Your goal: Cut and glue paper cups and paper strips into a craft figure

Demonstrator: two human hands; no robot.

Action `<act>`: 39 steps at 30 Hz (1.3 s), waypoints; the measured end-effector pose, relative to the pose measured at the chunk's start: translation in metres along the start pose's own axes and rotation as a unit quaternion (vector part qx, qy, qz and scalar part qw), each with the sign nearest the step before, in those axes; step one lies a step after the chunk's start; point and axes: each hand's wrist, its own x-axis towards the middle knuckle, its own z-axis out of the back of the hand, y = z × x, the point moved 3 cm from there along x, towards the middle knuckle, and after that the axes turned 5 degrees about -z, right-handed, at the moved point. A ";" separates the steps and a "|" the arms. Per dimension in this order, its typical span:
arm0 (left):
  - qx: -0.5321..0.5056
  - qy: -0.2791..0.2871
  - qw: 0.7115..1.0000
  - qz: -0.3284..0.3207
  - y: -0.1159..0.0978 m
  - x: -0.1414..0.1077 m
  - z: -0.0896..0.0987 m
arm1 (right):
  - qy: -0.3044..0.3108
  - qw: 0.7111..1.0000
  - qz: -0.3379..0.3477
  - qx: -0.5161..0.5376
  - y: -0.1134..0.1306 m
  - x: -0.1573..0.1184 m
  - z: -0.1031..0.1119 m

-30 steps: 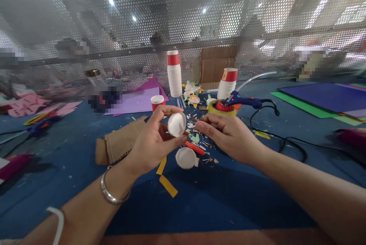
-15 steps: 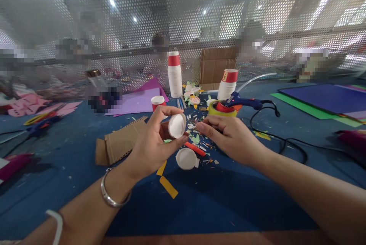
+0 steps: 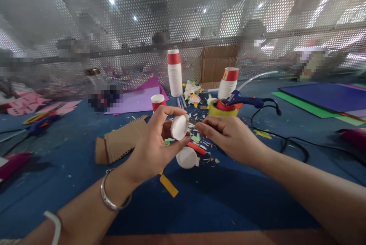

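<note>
Between the thumb and fingers of my left hand is a white paper cup bottom, a shallow round disc tilted on edge. My right hand is closed in a pinch close to the disc's right side. A thin sliver seems to stick out from its fingertips, too small to name. Below the hands, a second white round cup bottom lies flat on the blue table. A red stick-like thing rests just above it, among many paper scraps.
A glue gun lies on a yellow tape roll, its black cord trailing right. Paper cup stacks stand behind. Corrugated cardboard lies left, coloured sheets right. A perforated metal screen closes the back.
The white disc in my left hand has shifted slightly right and turned more edge-on, closer to my right fingertips. My right hand has barely moved.
</note>
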 end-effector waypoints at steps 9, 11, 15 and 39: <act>-0.020 0.004 0.999 0.027 0.000 -0.002 0.001 | 0.007 1.000 0.006 0.007 -0.003 0.000 0.000; -0.038 0.007 0.999 0.035 0.000 -0.001 0.002 | 0.011 1.000 0.008 0.008 -0.003 0.001 0.001; -0.069 0.010 0.996 0.055 0.004 0.002 0.004 | 0.015 1.000 0.008 0.008 -0.004 0.001 0.001; 0.044 -0.009 0.999 -0.021 0.003 -0.001 0.006 | 0.039 0.999 -0.017 -0.004 -0.003 0.000 -0.003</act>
